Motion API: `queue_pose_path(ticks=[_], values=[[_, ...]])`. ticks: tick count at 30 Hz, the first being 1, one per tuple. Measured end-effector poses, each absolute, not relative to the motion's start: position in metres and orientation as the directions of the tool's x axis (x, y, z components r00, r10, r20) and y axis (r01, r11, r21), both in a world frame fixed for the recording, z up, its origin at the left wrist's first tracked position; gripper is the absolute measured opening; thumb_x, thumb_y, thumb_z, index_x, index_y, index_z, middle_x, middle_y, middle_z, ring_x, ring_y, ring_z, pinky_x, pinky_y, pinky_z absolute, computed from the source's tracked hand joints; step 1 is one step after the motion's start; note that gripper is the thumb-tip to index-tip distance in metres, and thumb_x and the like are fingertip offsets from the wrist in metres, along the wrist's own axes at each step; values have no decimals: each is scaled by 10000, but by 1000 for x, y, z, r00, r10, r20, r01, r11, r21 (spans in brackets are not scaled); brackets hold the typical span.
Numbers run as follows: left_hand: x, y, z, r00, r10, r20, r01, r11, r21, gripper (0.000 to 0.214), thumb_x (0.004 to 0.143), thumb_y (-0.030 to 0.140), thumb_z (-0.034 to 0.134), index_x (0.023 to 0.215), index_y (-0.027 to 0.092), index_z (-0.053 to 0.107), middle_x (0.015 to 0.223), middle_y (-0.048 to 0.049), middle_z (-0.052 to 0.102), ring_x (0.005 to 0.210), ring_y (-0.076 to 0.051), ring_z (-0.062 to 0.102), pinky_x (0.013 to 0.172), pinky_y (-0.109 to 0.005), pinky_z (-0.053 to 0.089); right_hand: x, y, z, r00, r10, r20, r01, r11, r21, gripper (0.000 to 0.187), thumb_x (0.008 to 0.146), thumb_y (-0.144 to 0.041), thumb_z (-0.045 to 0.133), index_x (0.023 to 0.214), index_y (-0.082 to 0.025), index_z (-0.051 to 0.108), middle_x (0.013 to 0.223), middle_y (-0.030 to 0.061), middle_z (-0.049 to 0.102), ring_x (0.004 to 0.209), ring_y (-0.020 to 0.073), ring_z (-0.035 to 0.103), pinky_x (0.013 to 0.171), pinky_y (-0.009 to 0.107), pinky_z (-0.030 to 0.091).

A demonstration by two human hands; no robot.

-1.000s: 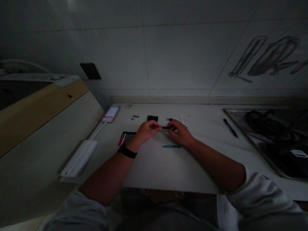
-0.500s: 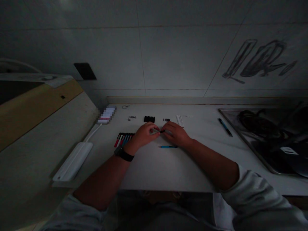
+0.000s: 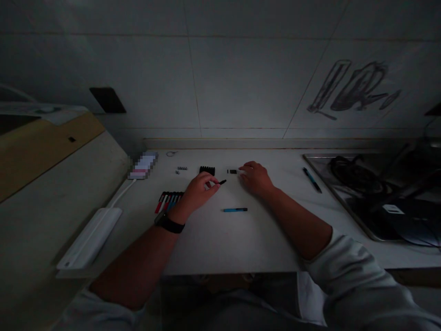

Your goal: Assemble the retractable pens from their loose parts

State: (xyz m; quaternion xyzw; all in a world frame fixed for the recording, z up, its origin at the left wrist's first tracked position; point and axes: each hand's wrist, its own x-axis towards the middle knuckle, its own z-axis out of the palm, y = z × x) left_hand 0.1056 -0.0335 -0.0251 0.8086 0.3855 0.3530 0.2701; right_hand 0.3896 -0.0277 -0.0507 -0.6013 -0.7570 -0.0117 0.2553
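My left hand (image 3: 201, 186) pinches a small black pen part (image 3: 223, 182) between thumb and fingertips. My right hand (image 3: 255, 178) is over the table on the other side, its fingers apart and nothing visible in them. Just left of its fingertips lie some small black pieces (image 3: 233, 172). Behind my left hand stands a row of black pen parts (image 3: 207, 170), partly covered. Several red, white and blue pen barrels (image 3: 168, 201) with black ends lie beside my left wrist. A blue pen barrel (image 3: 235, 210) lies crosswise in front of both hands.
Tiny metallic parts (image 3: 182, 168) and a thin ring (image 3: 171, 154) lie at the back left. A phone (image 3: 143, 165) and a white power strip (image 3: 90, 238) are farther left. A blue-black pen (image 3: 312, 179) lies right, near a metal-edged tray (image 3: 344, 204) holding dark items.
My right hand has let go of the black part and moved right and back, covering the thin white sticks. My left hand still holds the part. The view has shifted slightly.
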Motion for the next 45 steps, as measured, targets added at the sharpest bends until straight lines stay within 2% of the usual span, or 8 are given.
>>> queue_pose_path(ticks=[5,12,20,25,32,36,41,45], values=[[106,-35,-25,461,818,344,442,-547,711,122,924,305,675,934,194,723,1041,-59,649,814,-154,636,727,-293,547,383,-28,-59,-172,932,320,953,239,-185,341,995,-340,591,1305,-289,725,1395,135,603,1225,337,568,1052,527,445],[106,-34,-26,459,814,356,446,-557,701,114,926,301,679,944,196,718,1044,-56,651,835,-156,642,733,-293,545,386,-27,-56,-126,934,333,959,201,-199,313,986,-268,595,1257,-270,752,1363,140,628,1220,345,566,1044,535,439],[106,-35,-24,461,816,349,446,-553,704,129,925,323,672,930,200,712,1037,-53,647,831,-164,648,729,-304,552,386,-26,-51,-140,938,318,964,203,-173,193,955,-216,626,1046,-235,794,1217,137,695,1125,332,596,998,510,431],[106,-34,-26,466,811,354,445,-561,698,133,921,324,671,933,199,713,1041,-57,650,844,-170,648,718,-298,552,378,-32,-43,-242,914,325,947,296,-125,190,988,-226,575,1040,-222,758,1135,139,711,1066,295,613,998,471,426],[106,-34,-26,461,815,351,434,-552,712,131,918,315,679,943,193,722,1030,-60,647,822,-159,638,696,-282,539,367,-43,-41,-281,884,374,816,425,-393,219,1001,-219,539,1151,-227,698,1063,106,721,994,249,641,929,398,487],[106,-35,-25,466,809,357,430,-560,708,143,921,328,681,955,196,725,1036,-62,649,838,-162,640,707,-282,538,362,-50,-38,-241,865,440,669,477,-570,163,984,-265,555,1044,-243,705,1040,81,715,991,228,654,932,395,510],[107,-37,-22,477,803,358,415,-564,714,125,917,311,684,947,197,728,1047,-62,647,860,-168,648,715,-284,536,352,-54,-34,-122,925,361,403,378,-833,150,932,-399,625,961,-252,638,969,40,711,911,191,670,872,357,548],[107,-38,-20,489,794,361,393,-570,721,100,912,284,686,945,202,733,1033,-57,643,864,-165,652,716,-282,529,345,-56,-34,-149,943,297,216,324,-921,210,898,-445,668,955,-251,611,963,35,712,920,180,681,891,355,551]])
